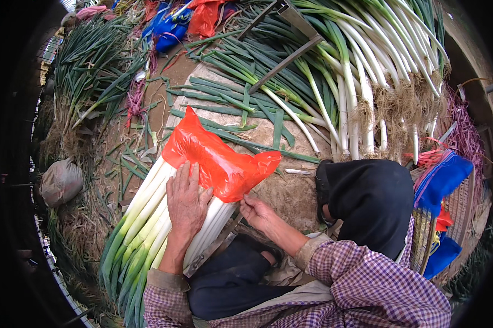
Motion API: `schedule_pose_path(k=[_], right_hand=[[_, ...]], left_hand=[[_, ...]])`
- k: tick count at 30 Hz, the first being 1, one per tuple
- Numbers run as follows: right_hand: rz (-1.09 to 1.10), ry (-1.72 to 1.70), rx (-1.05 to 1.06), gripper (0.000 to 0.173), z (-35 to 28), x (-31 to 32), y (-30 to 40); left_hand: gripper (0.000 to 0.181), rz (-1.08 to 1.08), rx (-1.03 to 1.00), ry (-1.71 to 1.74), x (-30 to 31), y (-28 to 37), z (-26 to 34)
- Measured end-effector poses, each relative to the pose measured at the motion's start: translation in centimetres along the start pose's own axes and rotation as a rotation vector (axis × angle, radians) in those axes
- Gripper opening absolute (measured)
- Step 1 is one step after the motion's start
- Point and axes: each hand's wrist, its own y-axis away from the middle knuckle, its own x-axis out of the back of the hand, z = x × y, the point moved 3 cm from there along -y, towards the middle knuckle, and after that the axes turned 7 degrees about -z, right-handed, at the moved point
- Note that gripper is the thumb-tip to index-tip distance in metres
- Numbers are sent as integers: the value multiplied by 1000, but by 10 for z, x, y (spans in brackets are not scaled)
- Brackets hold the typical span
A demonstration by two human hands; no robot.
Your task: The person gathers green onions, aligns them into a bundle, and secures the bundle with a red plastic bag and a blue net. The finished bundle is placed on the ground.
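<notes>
A bundle of large green onions (pixel 148 221) lies in front of me, white stalks towards the top and green leaves towards the bottom left. A red plastic bag (pixel 217 158) covers its root end. My left hand (pixel 187 199) rests on the stalks and the bag's lower edge, fingers flat and slightly apart. At the bag's lower right edge, my right hand (pixel 256 211) pinches the rim between thumb and finger. Under the bundle shows part of a metal frame (pixel 213 250).
Loose green onions with roots (pixel 365 78) are heaped at the upper right, near a metal bar stand (pixel 287 63). More onions (pixel 94 65) lie upper left. A woven basket (pixel 422 242) with blue bags (pixel 445 180) stands at my right, and purple twine (pixel 465 135) lies behind it.
</notes>
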Motion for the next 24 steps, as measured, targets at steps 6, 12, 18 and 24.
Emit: schedule_pose_path(k=[6,12,18,24], right_hand=[[-112,23,-48,12,40,7,4],[-232,147,-124,13,15,15,1],[27,369,-26,25,-28,61,-50],[-214,135,-182,27,-25,21,-88]], left_hand=[[69,4,7,-37,-6,1,0],[71,11,13,-19,-6,1,-1],[71,9,43,2,-3,2,0],[68,15,33,9,-2,-3,4]])
